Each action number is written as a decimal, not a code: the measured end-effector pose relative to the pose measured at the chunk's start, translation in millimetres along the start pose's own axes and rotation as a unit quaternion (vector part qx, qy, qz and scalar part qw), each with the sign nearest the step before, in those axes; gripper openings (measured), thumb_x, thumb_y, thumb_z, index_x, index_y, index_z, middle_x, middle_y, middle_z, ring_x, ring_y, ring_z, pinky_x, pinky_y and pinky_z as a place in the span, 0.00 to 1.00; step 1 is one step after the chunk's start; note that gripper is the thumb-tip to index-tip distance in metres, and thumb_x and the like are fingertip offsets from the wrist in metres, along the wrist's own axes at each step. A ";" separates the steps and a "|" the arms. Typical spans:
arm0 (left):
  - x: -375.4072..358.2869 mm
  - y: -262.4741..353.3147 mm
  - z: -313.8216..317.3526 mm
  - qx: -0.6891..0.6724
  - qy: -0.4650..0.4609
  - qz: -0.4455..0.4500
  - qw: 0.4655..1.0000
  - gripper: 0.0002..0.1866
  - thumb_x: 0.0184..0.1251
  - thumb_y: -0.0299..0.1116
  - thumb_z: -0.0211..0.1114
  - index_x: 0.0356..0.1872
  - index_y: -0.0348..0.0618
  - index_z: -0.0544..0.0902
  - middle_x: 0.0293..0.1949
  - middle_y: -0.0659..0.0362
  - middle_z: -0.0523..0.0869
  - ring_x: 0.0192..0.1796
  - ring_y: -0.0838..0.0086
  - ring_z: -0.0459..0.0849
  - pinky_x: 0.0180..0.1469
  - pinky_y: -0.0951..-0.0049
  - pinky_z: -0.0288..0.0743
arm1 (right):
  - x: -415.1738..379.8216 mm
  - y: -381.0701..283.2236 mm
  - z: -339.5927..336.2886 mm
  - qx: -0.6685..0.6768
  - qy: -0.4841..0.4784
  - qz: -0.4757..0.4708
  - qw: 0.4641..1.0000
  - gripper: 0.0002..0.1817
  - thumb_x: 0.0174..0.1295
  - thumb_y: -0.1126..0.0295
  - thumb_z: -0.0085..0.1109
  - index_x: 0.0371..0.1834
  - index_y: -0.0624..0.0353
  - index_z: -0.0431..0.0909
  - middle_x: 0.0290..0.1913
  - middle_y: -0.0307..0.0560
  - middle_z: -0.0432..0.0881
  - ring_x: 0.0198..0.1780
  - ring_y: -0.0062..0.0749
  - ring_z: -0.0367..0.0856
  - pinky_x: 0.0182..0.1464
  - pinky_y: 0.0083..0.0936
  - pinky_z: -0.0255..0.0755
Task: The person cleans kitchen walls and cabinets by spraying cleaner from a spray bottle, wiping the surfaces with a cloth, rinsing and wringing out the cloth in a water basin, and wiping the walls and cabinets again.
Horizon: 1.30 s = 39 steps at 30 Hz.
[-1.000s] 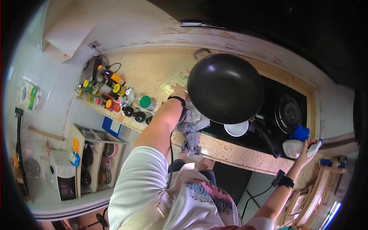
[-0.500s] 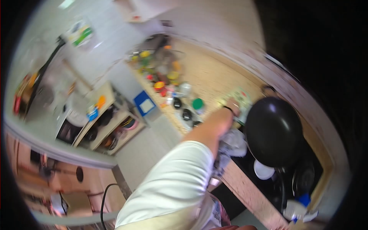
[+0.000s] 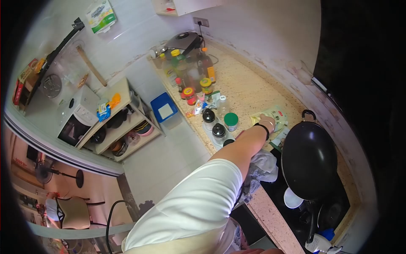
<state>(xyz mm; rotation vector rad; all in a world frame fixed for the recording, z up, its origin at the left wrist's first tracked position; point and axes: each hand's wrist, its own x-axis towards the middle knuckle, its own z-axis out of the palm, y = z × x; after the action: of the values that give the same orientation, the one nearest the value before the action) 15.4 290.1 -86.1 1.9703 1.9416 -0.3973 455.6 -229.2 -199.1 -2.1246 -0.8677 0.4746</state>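
My left hand (image 3: 266,120), with a dark band and a bracelet at the wrist, is on a pale green and yellow plastic bag of starch (image 3: 278,113) on the counter. Its fingers look closed on the bag's near side, though they are partly hidden. Just below the bag lies a smaller green-and-white packet (image 3: 279,137). A crumpled grey cloth (image 3: 264,166) rests beside my forearm. Left of the hand stands a jar with a green lid (image 3: 231,120). My right hand is out of view.
A black wok (image 3: 308,158) stands on the stove to the right, near a white bowl (image 3: 292,198). Black-lidded jars (image 3: 218,132) and several sauce bottles (image 3: 192,74) line the counter's left side. A blue-rimmed bin (image 3: 164,108) and a shelf unit (image 3: 114,122) are farther left.
The view has shifted and become sharper, so the counter sits a little differently in it. My left hand stays at the bag of starch.
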 end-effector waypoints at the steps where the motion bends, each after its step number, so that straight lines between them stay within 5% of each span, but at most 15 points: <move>1: -4.3 -0.4 0.3 -0.015 0.025 -0.001 1.000 0.18 0.49 0.35 0.66 0.44 0.44 0.82 0.46 0.54 0.82 0.50 0.64 0.79 0.52 0.58 0.63 | -1.3 14.2 11.1 0.000 0.008 -0.001 1.000 0.22 0.53 0.79 0.56 0.54 0.68 0.70 0.51 0.58 0.73 0.48 0.40 0.74 0.47 0.32 0.71; 6: -2.3 -5.9 1.2 -0.106 0.121 -0.018 0.987 0.13 0.47 0.32 0.65 0.37 0.43 0.84 0.39 0.52 0.84 0.46 0.62 0.82 0.52 0.65 0.68 | -14.3 -56.3 24.1 -0.126 -0.141 0.009 0.982 0.24 0.52 0.78 0.54 0.56 0.59 0.69 0.51 0.48 0.73 0.47 0.36 0.72 0.46 0.26 0.70; 9: 7.6 -7.3 -2.5 -0.178 0.143 -0.039 0.973 0.13 0.48 0.33 0.64 0.37 0.44 0.84 0.39 0.52 0.84 0.45 0.63 0.82 0.48 0.68 0.72 | -4.3 21.9 49.0 0.027 -0.141 -0.019 0.989 0.20 0.54 0.77 0.56 0.53 0.62 0.72 0.42 0.47 0.78 0.41 0.29 0.76 0.44 0.21 0.71; 11: 14.9 -7.8 -7.8 -0.257 0.192 -0.103 0.942 0.12 0.48 0.36 0.66 0.34 0.44 0.85 0.37 0.51 0.84 0.44 0.64 0.83 0.43 0.70 0.75 | -32.5 -58.1 51.8 0.044 -0.147 -0.093 0.984 0.14 0.54 0.79 0.53 0.45 0.65 0.75 0.37 0.44 0.78 0.37 0.23 0.75 0.40 0.18 0.69; 13: 10.4 -13.6 -18.9 -0.327 0.181 -0.094 0.923 0.12 0.46 0.37 0.68 0.31 0.42 0.85 0.34 0.51 0.85 0.39 0.65 0.84 0.40 0.70 0.77 | -42.1 -102.7 55.8 0.074 -0.179 -0.085 0.977 0.13 0.51 0.82 0.54 0.42 0.68 0.75 0.39 0.46 0.76 0.38 0.28 0.76 0.40 0.21 0.71; 15: 11.5 -21.1 -31.4 -0.287 0.092 -0.059 0.952 0.12 0.44 0.36 0.69 0.30 0.40 0.84 0.30 0.51 0.85 0.32 0.66 0.85 0.35 0.69 0.77 | -43.0 -128.3 61.6 0.063 -0.230 -0.081 0.968 0.13 0.51 0.82 0.55 0.42 0.67 0.76 0.37 0.46 0.76 0.37 0.27 0.77 0.39 0.20 0.71; 17: -4.1 -18.4 -43.7 -0.374 0.068 -0.072 0.922 0.11 0.42 0.32 0.70 0.28 0.37 0.84 0.28 0.50 0.84 0.28 0.66 0.84 0.33 0.69 0.77 | -44.2 -175.9 75.6 0.052 -0.252 -0.140 0.956 0.13 0.50 0.81 0.57 0.41 0.66 0.76 0.36 0.49 0.77 0.36 0.30 0.78 0.39 0.20 0.72; 19: 21.0 -20.3 -26.3 -0.481 0.078 -0.054 0.871 0.11 0.40 0.26 0.70 0.27 0.32 0.83 0.28 0.49 0.84 0.30 0.65 0.84 0.34 0.67 0.77 | -45.4 -233.0 96.0 0.013 -0.285 -0.232 0.930 0.16 0.48 0.80 0.60 0.43 0.62 0.76 0.39 0.51 0.78 0.41 0.37 0.79 0.44 0.27 0.73; 20: 25.0 -17.5 -22.0 -0.532 0.082 -0.047 0.841 0.11 0.39 0.24 0.70 0.26 0.29 0.82 0.28 0.49 0.84 0.31 0.64 0.84 0.34 0.66 0.77 | -39.7 -249.1 112.0 -0.018 -0.285 -0.353 0.891 0.23 0.44 0.76 0.64 0.48 0.60 0.75 0.44 0.53 0.76 0.46 0.45 0.76 0.49 0.34 0.71; 23: 20.4 -5.2 -11.9 -0.665 0.010 -0.036 0.745 0.11 0.41 0.18 0.67 0.30 0.27 0.81 0.30 0.48 0.84 0.31 0.61 0.83 0.33 0.62 0.77 | -38.8 -296.7 162.4 -0.002 -0.348 -0.429 0.834 0.32 0.40 0.72 0.69 0.54 0.51 0.72 0.58 0.55 0.65 0.55 0.49 0.69 0.54 0.36 0.68; 25: -13.1 2.2 -18.4 -0.673 0.005 -0.037 0.739 0.12 0.42 0.16 0.66 0.32 0.26 0.80 0.32 0.48 0.83 0.31 0.60 0.83 0.33 0.60 0.76 | -37.0 -300.7 203.4 -0.011 -0.353 -0.442 0.824 0.29 0.41 0.73 0.67 0.51 0.49 0.73 0.62 0.53 0.61 0.57 0.48 0.68 0.55 0.35 0.67; 30: -46.1 -8.4 0.1 -0.576 0.040 -0.024 0.816 0.12 0.43 0.16 0.66 0.34 0.26 0.80 0.33 0.48 0.84 0.32 0.61 0.84 0.34 0.62 0.78 | 0.5 -255.9 249.0 0.078 -0.349 -0.367 0.859 0.20 0.49 0.78 0.57 0.47 0.51 0.75 0.51 0.51 0.73 0.52 0.46 0.73 0.56 0.31 0.66; 33: -78.9 -6.7 21.6 -0.653 0.012 -0.037 0.756 0.15 0.43 0.14 0.65 0.36 0.25 0.79 0.35 0.47 0.84 0.34 0.61 0.84 0.36 0.62 0.79 | 12.7 -248.3 210.3 0.171 -0.333 -0.252 0.892 0.17 0.54 0.81 0.52 0.47 0.55 0.74 0.40 0.47 0.79 0.46 0.38 0.77 0.53 0.25 0.67; 37: -129.6 10.6 49.2 -0.679 -0.022 -0.032 0.733 0.18 0.44 0.15 0.64 0.41 0.28 0.78 0.36 0.48 0.84 0.36 0.61 0.84 0.39 0.63 0.79 | 36.3 -200.9 174.3 0.382 -0.319 -0.049 0.866 0.14 0.61 0.78 0.49 0.51 0.61 0.70 0.43 0.43 0.77 0.45 0.26 0.75 0.50 0.22 0.68; 39: -118.6 20.7 101.3 -0.732 0.021 0.025 0.680 0.17 0.39 0.22 0.68 0.36 0.31 0.81 0.34 0.49 0.85 0.36 0.65 0.84 0.40 0.71 0.77 | 36.7 -191.7 156.3 0.449 -0.306 0.042 0.838 0.14 0.62 0.76 0.48 0.52 0.60 0.70 0.44 0.43 0.76 0.44 0.26 0.75 0.48 0.22 0.69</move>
<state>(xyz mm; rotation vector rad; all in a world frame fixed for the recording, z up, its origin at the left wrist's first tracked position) 37.4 139.3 -125.3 0.8436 1.2774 0.9783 309.6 -32.2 -150.2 -1.1259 -0.6659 1.3555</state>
